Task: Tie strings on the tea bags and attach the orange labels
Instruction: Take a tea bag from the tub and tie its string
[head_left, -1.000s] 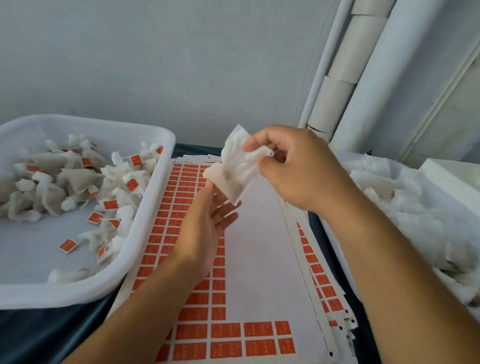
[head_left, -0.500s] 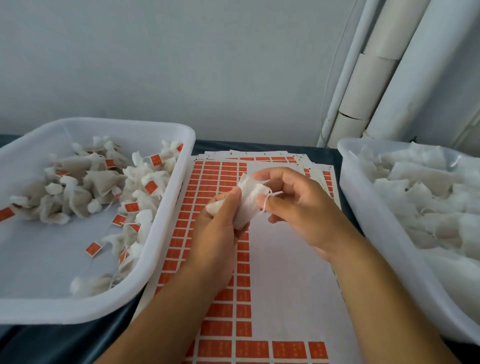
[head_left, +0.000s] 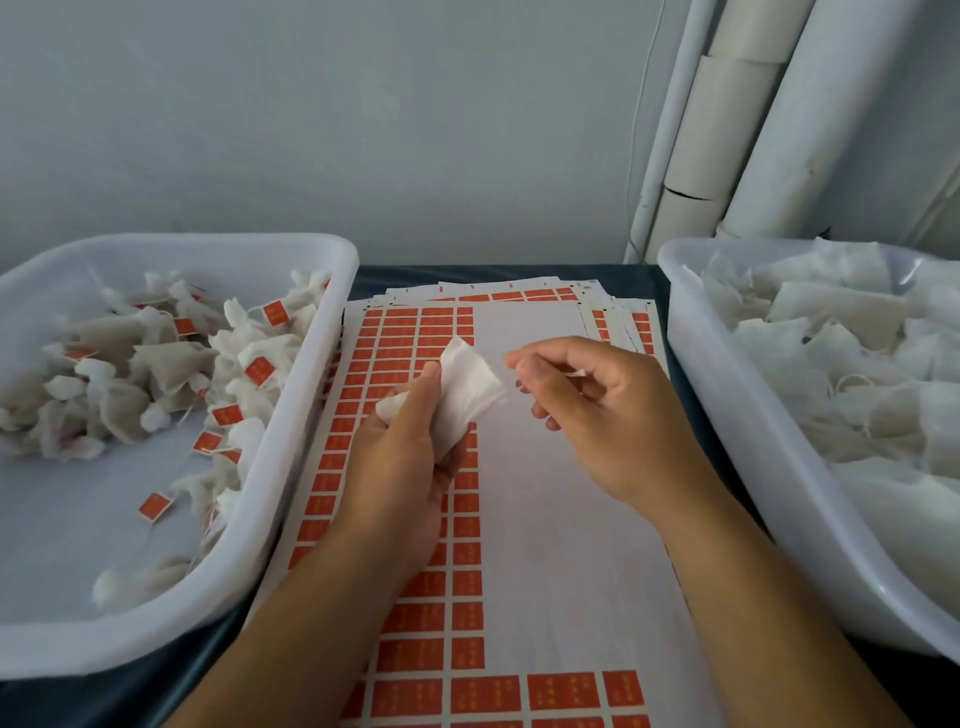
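My left hand (head_left: 400, 457) grips a white tea bag (head_left: 470, 387) above the sheets of orange labels (head_left: 405, 332), the bag's free end pointing up and right. Just to its right, my right hand (head_left: 597, 410) has thumb and forefinger pinched together, with a bit of thin white string showing by the fingers. The two hands are a short gap apart. Part of the bag is hidden in my left palm.
A white tub (head_left: 291, 467) on the left holds several tied tea bags with orange labels. Another white tub (head_left: 737, 431) on the right is heaped with plain white tea bags. White pipes (head_left: 727, 124) stand against the wall at back right.
My hands have drawn apart: the right hand moved right, off the bag, pinching the string. The view has tilted down and shifted, bringing both tubs into sight.
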